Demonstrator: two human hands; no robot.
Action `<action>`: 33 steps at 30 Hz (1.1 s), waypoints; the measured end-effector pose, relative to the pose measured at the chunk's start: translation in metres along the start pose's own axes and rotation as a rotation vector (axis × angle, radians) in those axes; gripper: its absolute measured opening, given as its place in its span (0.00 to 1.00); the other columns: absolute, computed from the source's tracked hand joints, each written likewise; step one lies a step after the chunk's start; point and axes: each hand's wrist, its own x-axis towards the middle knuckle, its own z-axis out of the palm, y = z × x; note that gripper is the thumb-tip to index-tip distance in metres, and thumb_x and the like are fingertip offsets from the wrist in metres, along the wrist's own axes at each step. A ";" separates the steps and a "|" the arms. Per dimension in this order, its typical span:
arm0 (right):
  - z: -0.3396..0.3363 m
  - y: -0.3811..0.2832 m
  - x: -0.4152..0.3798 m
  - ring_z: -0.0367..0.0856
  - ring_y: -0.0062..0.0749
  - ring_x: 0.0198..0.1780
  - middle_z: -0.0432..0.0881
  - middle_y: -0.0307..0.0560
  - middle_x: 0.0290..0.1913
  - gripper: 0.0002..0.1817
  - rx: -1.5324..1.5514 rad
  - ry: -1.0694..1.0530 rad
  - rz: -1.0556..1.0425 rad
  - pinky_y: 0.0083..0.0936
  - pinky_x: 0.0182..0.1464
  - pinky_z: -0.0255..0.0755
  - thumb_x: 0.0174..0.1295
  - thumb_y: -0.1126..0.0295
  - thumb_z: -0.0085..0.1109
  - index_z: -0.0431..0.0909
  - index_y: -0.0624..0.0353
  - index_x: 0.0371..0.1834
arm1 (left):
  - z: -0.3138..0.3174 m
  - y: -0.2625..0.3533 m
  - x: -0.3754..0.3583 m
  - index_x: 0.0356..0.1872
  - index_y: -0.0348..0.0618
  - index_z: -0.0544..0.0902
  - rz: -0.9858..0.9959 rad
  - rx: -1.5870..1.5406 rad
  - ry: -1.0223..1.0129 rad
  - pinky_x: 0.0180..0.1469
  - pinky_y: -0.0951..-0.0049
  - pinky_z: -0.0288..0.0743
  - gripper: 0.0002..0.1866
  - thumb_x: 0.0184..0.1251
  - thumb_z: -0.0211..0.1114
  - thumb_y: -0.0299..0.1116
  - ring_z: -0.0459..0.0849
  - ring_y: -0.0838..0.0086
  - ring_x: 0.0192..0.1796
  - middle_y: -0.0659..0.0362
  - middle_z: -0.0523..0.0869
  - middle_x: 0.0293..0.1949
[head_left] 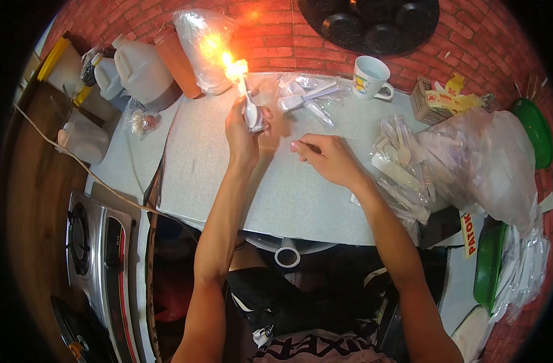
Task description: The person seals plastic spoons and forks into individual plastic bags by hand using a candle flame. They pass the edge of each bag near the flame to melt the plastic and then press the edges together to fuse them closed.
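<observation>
My left hand (243, 136) is wrapped around a white plastic spoon (252, 114), held upright with some clear wrapping about it. A bright flame (235, 68) burns at the top of what I hold; glare hides exactly what is alight. To the right, my right hand (326, 158) hovers over the table with curled fingers, thumb against forefinger, and no object shows in it. Beyond my hands lie wrapped white plastic spoons (313, 95). A clear bag of plastic cutlery (400, 157) rests right of my right hand.
A printed mug (371, 77) and a small basket (423, 100) stand at the back. Plastic jugs (140, 69), an orange container (178, 63) and a filled bag (204, 45) are back left, the bag near the flame. A gas stove (98, 242) sits at left.
</observation>
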 end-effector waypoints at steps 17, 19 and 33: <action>-0.018 0.015 0.011 0.77 0.15 0.31 0.84 0.38 0.38 0.20 0.517 0.324 0.137 0.16 0.32 0.70 0.82 0.57 0.50 0.82 0.62 0.59 | 0.026 0.000 -0.023 0.45 0.38 0.81 -0.258 0.283 -0.424 0.26 0.73 0.74 0.19 0.83 0.47 0.42 0.81 0.74 0.24 0.56 0.85 0.27; -0.028 0.011 0.012 0.78 0.16 0.35 0.84 0.39 0.41 0.22 0.628 0.448 0.122 0.16 0.34 0.70 0.81 0.54 0.50 0.81 0.62 0.60 | 0.022 -0.004 -0.022 0.46 0.37 0.81 -0.277 0.242 -0.530 0.27 0.73 0.75 0.17 0.82 0.49 0.39 0.82 0.74 0.26 0.56 0.86 0.29; -0.026 0.003 0.004 0.77 0.12 0.31 0.84 0.35 0.30 0.12 0.613 0.217 0.016 0.13 0.34 0.69 0.72 0.65 0.66 0.89 0.63 0.47 | 0.040 0.000 -0.044 0.49 0.35 0.84 -0.309 0.317 -0.482 0.32 0.78 0.76 0.17 0.82 0.59 0.41 0.85 0.78 0.32 0.58 0.89 0.35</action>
